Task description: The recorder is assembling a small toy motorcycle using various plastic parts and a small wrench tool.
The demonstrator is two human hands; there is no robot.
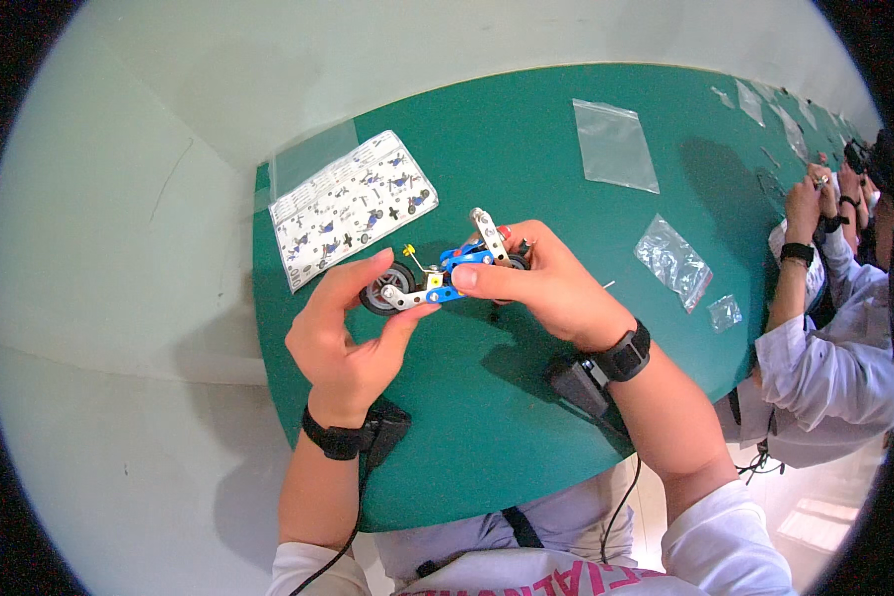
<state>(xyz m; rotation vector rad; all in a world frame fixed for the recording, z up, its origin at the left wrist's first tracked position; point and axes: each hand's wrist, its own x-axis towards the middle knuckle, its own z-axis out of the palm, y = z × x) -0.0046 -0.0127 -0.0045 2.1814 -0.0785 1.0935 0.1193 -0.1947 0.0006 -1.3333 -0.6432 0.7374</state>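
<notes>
Above the green table, a small toy motorcycle (pixel 435 295) of blue and silver metal strips is held between both hands. My left hand (pixel 340 343) curls around its left end, the index fingertip at the black wheel (pixel 388 289) and the thumb under the silver strip. My right hand (pixel 556 288) grips the other end, its thumb pressed on a blue strip and its fingers behind. A silver strip (pixel 487 234) sticks up beside a red piece, and a small yellow part (pixel 408 251) stands on a thin stem. The second wheel is mostly hidden by my right hand.
A printed instruction sheet (pixel 353 204) lies at the left on the green table (pixel 467 417). Clear plastic bags (pixel 616 145) lie farther back, and a bag with small parts (pixel 673 262) and a smaller bag (pixel 725 313) lie to the right. Other people's hands (pixel 805 204) work at the far right.
</notes>
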